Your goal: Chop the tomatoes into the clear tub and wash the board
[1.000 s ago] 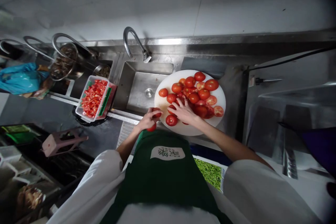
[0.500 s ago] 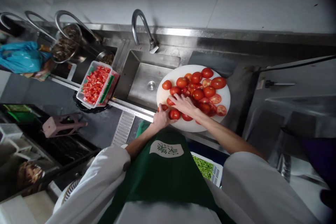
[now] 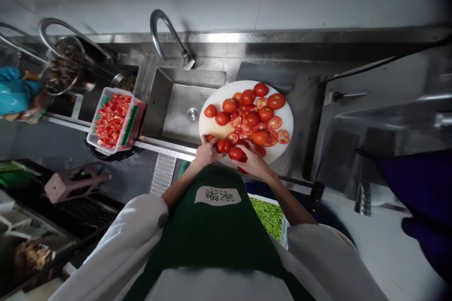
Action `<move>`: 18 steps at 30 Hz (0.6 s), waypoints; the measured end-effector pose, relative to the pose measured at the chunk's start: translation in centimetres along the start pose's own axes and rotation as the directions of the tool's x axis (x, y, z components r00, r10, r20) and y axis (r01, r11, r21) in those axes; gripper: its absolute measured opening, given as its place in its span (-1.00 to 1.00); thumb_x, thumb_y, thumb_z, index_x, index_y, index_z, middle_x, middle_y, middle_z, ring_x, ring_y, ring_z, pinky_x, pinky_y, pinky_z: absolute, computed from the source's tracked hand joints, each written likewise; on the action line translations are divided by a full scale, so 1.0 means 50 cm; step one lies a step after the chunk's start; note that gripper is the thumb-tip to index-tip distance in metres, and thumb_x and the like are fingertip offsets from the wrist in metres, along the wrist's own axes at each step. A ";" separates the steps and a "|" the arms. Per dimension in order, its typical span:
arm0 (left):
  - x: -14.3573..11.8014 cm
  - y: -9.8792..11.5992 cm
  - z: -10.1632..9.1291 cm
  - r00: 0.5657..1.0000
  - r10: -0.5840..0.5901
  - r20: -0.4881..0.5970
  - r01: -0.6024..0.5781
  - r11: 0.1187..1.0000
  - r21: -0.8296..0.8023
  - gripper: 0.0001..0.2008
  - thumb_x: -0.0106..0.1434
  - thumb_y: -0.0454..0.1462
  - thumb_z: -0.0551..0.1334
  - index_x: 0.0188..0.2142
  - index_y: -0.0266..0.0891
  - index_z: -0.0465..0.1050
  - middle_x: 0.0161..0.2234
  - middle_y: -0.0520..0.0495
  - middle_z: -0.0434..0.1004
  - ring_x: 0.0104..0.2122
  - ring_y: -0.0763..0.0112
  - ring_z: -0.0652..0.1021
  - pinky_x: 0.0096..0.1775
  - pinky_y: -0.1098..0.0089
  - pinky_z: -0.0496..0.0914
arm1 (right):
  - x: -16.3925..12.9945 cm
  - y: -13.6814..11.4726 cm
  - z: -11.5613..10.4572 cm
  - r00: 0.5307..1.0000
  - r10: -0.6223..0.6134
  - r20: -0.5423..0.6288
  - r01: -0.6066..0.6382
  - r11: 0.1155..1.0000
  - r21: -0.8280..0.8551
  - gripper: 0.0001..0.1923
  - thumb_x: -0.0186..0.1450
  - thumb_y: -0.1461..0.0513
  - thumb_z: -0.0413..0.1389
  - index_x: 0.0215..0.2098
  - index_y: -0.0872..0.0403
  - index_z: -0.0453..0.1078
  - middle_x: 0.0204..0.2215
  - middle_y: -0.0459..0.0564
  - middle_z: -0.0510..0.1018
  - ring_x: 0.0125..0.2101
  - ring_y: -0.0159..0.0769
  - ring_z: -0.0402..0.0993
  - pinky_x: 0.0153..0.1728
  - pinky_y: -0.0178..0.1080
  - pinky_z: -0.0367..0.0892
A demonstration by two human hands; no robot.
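Observation:
A round white cutting board (image 3: 213, 99) lies beside the sink, covered with whole and halved tomatoes (image 3: 276, 101). At its front left edge, my left hand (image 3: 206, 153) is closed around a tomato (image 3: 209, 137), partly hidden by the fingers. Another whole tomato (image 3: 222, 146) touches that hand on its right. My right hand (image 3: 253, 161) curves from the right over a tomato (image 3: 236, 153) at the front rim, its fingers wrapped against it. Cut halves (image 3: 274, 122) lie face up in the middle and at the right of the board.
Left of the board is a steel sink (image 3: 180, 108) with a curved faucet (image 3: 173, 33). A clear plastic tub (image 3: 132, 124) of chopped tomatoes stands farther left. Below the counter is a white crate (image 3: 284, 233) of chopped greens. A cleaver (image 3: 363, 193) lies at the right.
My right hand has drawn back from mid-board to the front edge, and tomatoes there now sit closer together. My left hand stays at the front left rim. The view has shifted right.

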State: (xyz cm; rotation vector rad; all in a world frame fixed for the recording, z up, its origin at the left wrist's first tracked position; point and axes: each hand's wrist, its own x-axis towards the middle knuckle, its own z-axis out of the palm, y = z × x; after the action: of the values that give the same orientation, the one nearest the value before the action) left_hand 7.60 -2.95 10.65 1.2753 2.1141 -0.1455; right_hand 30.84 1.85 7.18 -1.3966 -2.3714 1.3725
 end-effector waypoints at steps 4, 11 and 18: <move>0.020 0.020 -0.012 0.997 0.035 0.075 -0.038 0.999 0.039 -0.19 0.16 0.07 0.55 0.36 0.10 0.43 0.44 -0.26 0.04 -0.01 -0.16 0.69 0.12 -0.02 0.53 | 0.020 0.010 0.023 0.999 0.035 0.025 -0.037 0.993 0.113 -0.30 0.25 -0.07 0.39 0.29 -0.08 0.45 0.53 0.18 0.06 0.35 0.17 0.37 0.31 0.11 0.37; 0.023 0.006 -0.015 0.998 0.016 0.057 -0.014 0.999 -0.032 -0.16 0.11 0.19 0.54 0.34 0.16 0.44 0.45 -0.13 -0.01 0.10 -0.09 0.65 0.17 0.08 0.53 | 0.023 0.047 0.027 0.991 0.003 -0.135 0.057 0.898 0.437 -0.33 0.19 -0.16 0.39 0.14 -0.01 0.57 0.35 0.14 0.39 0.36 0.12 0.32 0.40 0.05 0.24; 0.012 -0.013 -0.006 0.999 -0.041 -0.005 0.040 0.995 -0.093 -0.19 0.13 0.07 0.56 0.35 0.16 0.44 0.46 -0.16 -0.01 0.12 -0.17 0.63 0.20 0.03 0.50 | -0.009 0.026 0.014 0.984 0.172 0.044 -0.079 0.207 0.975 -0.28 0.17 -0.30 0.34 0.10 -0.08 0.53 -0.13 0.03 0.67 -0.24 -0.07 0.61 -0.42 -0.11 0.59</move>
State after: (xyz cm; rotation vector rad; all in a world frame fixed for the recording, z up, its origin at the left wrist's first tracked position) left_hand 6.73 -2.70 10.39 1.1810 2.1282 -0.0596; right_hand 31.63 1.33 6.00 -1.0881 -0.7464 2.1575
